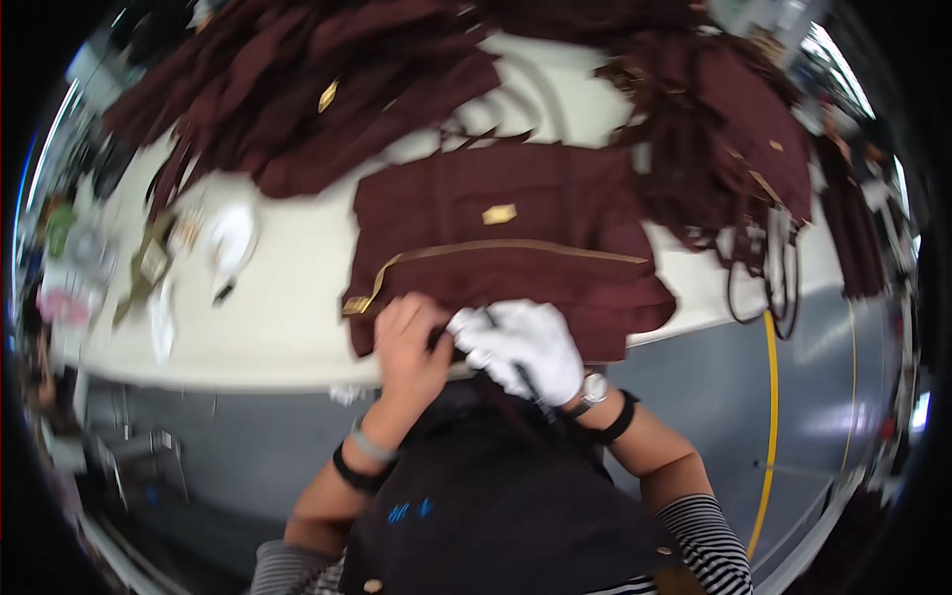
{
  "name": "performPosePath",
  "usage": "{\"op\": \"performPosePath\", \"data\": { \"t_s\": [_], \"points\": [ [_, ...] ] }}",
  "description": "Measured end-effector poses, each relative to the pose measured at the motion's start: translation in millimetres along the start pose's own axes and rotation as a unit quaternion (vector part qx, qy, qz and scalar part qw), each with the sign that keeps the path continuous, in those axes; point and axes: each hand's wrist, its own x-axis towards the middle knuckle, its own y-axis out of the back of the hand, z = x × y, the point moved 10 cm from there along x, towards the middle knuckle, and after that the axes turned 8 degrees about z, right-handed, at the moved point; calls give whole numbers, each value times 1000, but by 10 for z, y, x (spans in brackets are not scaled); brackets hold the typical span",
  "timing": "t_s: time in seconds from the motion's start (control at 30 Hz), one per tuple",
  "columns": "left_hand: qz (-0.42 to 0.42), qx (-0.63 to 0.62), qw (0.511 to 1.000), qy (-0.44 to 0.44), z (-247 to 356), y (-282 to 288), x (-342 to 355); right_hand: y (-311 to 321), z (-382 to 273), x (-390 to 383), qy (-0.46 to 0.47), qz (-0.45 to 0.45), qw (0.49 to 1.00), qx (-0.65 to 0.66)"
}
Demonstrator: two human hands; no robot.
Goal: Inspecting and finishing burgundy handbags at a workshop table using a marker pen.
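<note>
A maroon fabric bag (496, 183) lies flat on the white table in front of me, with a gold zip line across it and a small gold plate. At its near lower edge, my bare left hand (409, 342) has its fingers curled down on the fabric. Close beside it, my right hand (526, 347) wears a white glove and is closed round a thin dark tool, whose end sticks out below the palm. Motion blur hides the tool's exact kind. The fingertips of both hands nearly meet, and what lies between them is hidden.
More maroon fabric pieces (288, 109) are heaped at the far left. Several maroon bags with straps (734, 129) lie at the far right, some hanging over the table's edge. A white item (231, 243) and an olive strip (149, 263) are on the white table (288, 307) at left.
</note>
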Motion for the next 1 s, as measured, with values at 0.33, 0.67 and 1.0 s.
{"op": "performPosePath", "data": {
  "t_s": [0.33,0.67,1.0],
  "points": [
    [14,-14,999,30,-87,128,-51,-131,213,79,18,-57,988,-140],
    [25,-30,999,11,-18,48,-61,-308,-246,-140,398,-46,848,-347],
    [-12,25,999,27,-115,260,25,923,-415,-587,389,268,866,-166]
  ]
}}
